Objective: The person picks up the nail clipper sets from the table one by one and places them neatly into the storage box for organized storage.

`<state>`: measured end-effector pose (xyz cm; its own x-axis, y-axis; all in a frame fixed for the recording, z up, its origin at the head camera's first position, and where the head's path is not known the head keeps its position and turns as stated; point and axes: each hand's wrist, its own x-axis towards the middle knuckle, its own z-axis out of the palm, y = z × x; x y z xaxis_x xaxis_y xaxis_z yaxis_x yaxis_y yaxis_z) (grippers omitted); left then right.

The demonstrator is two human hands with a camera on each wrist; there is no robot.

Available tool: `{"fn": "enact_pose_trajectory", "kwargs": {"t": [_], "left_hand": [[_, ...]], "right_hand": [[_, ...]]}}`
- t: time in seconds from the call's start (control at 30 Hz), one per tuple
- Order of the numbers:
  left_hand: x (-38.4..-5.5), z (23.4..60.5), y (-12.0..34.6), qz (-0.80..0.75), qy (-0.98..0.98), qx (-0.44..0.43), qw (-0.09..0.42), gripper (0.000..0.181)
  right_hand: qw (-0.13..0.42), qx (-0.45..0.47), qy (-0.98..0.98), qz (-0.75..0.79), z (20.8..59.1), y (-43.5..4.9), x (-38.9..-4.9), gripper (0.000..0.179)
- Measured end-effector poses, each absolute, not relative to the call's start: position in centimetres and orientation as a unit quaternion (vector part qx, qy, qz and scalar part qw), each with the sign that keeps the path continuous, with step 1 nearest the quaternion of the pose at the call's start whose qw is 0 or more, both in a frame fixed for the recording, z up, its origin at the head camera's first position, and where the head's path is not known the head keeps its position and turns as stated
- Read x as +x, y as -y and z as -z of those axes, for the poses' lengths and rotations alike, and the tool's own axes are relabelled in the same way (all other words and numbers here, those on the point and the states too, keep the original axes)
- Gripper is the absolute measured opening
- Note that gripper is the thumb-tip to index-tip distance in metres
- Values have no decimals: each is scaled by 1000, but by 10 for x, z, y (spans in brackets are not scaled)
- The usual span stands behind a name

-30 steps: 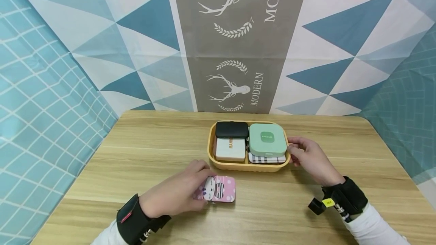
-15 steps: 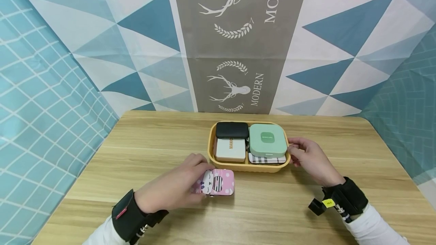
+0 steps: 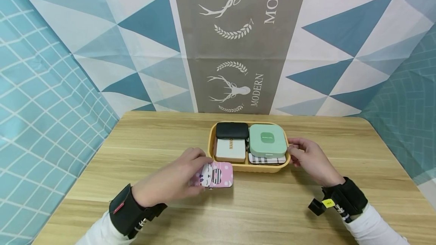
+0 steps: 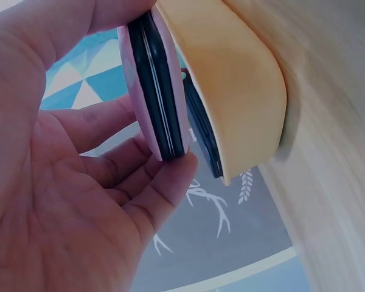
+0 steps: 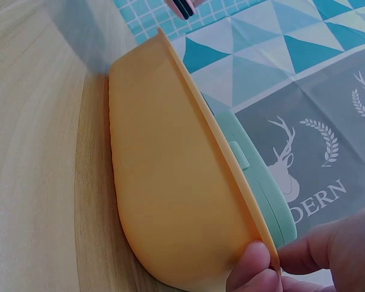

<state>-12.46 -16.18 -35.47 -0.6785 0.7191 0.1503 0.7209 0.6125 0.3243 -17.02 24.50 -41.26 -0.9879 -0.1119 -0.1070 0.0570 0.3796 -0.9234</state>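
Note:
In my left hand (image 3: pixel 178 177) is a small pink case (image 3: pixel 219 175) with a cartoon cat, white dots and a striped patch, pinched by its edges between thumb and fingers. The left wrist view shows its dark seam side (image 4: pixel 158 91), closed, beside the wall of an orange-yellow basket (image 4: pixel 243 91). The case is raised over the table at the basket's front left corner. My right hand (image 3: pixel 311 158) pinches the basket's right rim between thumb and fingers. Inside lie a black case (image 3: pixel 232 130), a white box (image 3: pixel 230 149), a mint-green case (image 3: pixel 268 140) and a plaid case (image 3: pixel 267 159).
The basket stands on a wooden table (image 3: pixel 153 135) near its back edge. Behind it hangs a patterned cloth (image 3: pixel 235 48) with deer prints. A blue grid cloth (image 3: pixel 41 105) covers the left side. Each wrist wears a black strap (image 3: pixel 126 211).
My left hand has lifted the pink case and carried it away from me and slightly left, up to the basket's front edge. The right hand and the basket stay in place.

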Motion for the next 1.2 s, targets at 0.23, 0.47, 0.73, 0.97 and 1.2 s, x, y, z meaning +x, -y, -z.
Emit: {"fn": "enact_pose_trajectory", "kwargs": {"t": [0.23, 0.47, 0.73, 0.97, 1.2], "left_hand": [[-130, 349, 161, 180, 898, -401, 5, 56], [-136, 342, 160, 172, 901, -399, 9, 59], [-144, 339, 159, 171, 898, -406, 15, 60], [-150, 337, 158, 169, 900, -401, 11, 60], [-157, 335, 155, 160, 901, -403, 21, 58]], "right_hand": [[80, -14, -826, 557, 412, -245, -170, 48], [81, -16, -827, 556, 411, -245, -170, 48], [77, -21, -826, 558, 412, -246, -169, 49], [78, -20, -826, 557, 412, -246, -170, 48], [81, -14, -830, 552, 411, -245, -169, 47]]}}
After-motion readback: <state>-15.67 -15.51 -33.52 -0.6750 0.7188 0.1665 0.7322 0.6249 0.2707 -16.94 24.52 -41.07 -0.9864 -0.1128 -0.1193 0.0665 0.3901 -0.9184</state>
